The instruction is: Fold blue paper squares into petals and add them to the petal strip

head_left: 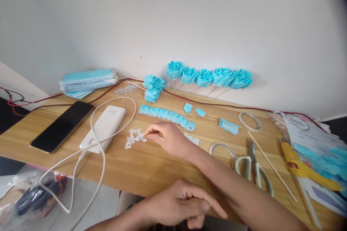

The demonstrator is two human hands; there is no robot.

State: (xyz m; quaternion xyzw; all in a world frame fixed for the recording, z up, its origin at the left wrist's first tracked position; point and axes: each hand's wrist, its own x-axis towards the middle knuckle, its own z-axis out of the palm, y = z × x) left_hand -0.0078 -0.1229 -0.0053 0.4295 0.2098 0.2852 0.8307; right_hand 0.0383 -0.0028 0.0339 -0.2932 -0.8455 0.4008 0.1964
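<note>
My right hand reaches across the wooden table, fingers pinched at a small heap of white paper scraps. What the fingertips hold is too small to name. My left hand rests loosely curled at the table's near edge and holds nothing visible. Just beyond the right hand lies a strip of folded blue petals. Two loose blue petals lie farther back.
Blue paper roses lean on the wall. A stack of blue masks, a phone and a white power bank with cable lie left. Tape rings, scissors, a wooden skewer and a yellow glue gun lie right.
</note>
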